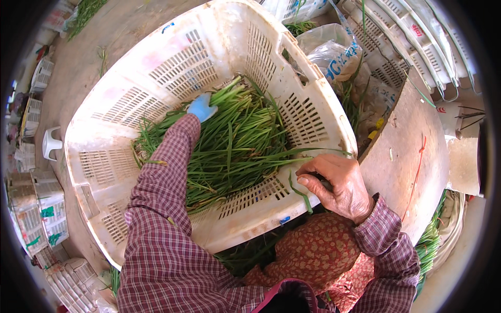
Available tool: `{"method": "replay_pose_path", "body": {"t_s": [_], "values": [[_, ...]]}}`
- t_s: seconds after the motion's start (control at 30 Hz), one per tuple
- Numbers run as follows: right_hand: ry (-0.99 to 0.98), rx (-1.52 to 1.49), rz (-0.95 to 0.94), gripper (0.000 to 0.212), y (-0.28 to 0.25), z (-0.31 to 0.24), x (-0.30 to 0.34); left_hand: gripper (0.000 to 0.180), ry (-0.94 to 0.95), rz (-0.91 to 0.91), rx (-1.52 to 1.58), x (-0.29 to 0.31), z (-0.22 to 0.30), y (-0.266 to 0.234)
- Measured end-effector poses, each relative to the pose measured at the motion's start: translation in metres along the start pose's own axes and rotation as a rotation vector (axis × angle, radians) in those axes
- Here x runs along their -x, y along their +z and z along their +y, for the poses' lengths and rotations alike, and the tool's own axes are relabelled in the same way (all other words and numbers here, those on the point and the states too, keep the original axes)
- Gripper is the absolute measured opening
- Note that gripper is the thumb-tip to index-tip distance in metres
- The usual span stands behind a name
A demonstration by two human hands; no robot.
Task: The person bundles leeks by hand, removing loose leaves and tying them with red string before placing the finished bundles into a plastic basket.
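A large off-white slatted plastic basket [141, 68] stands tilted before me, with a heap of long green chives [235, 135] inside. My left hand [201, 107], in a light blue glove, reaches into it and touches the chives near their pale stem ends. Its thumb stands apart from the fingers; the fingertips are partly hidden. My bare right hand [339, 182] is above the basket's near right rim, fingers curled in toward the thumb. Whatever may be inside that grip is hidden. Several loose blades stick out over the rim beside it.
A brown board [412, 151] lies to the right, with a red string [419, 167] on it. Behind it are stacked white baskets [391, 31] and clear plastic bags [331, 49]. More crates [47, 208] stand at far left, near a small white stool [50, 144].
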State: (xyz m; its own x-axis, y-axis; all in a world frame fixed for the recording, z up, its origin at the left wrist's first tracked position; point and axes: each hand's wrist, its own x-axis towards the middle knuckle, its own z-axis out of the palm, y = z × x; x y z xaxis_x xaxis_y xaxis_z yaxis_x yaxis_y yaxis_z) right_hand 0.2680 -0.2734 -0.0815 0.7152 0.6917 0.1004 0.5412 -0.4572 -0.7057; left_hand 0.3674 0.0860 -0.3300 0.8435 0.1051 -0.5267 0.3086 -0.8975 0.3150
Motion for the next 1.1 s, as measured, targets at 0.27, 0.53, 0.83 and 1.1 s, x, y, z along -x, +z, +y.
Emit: {"method": "replay_pose_path", "body": {"t_s": [0.27, 0.53, 0.83, 1.1], "values": [[-0.011, 0.014, 0.011, 0.015, 0.002, 0.003, 0.002, 0.113, 0.199, -0.251, 0.349, 0.007, 0.012, -0.01], [-0.018, 0.003, 0.016, 0.013, 0.003, 0.002, 0.0, 0.118, 0.064, -0.181, -0.025, -0.008, 0.03, 0.003], [-0.004, -0.01, 0.027, 0.013, 0.004, 0.004, 0.0, 0.088, 0.084, 0.003, -0.153, 0.003, 0.032, 0.017], [-0.032, -0.025, 0.055, 0.013, 0.004, 0.003, -0.002, 0.075, 0.012, 0.247, 0.109, 0.008, 0.003, 0.015]]}}
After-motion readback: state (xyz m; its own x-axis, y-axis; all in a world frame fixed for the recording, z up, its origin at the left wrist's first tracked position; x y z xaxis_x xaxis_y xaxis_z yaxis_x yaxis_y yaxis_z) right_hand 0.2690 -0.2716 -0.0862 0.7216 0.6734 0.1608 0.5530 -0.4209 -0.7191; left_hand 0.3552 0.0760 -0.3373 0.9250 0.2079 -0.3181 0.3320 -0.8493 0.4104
